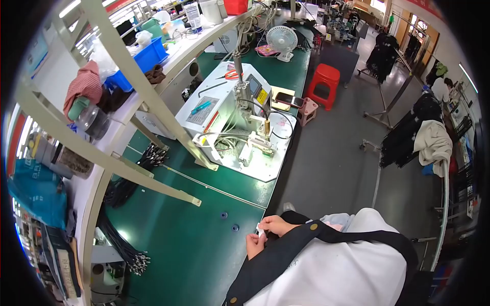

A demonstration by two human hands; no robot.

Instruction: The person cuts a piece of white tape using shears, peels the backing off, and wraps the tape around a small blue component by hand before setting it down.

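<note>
My two hands meet at the near edge of the green table, close to my body. My right hand and my left hand both pinch a small white piece between the fingertips. Its exact shape is too small to tell. Two small blue rings lie on the table just left of my hands. A dark strap crosses my white top and hides my forearms.
A white bench machine with hoses stands further along the table. Bundles of black cables lie on the left by a slanted frame. A fan, a phone, a red stool and clothes racks are beyond.
</note>
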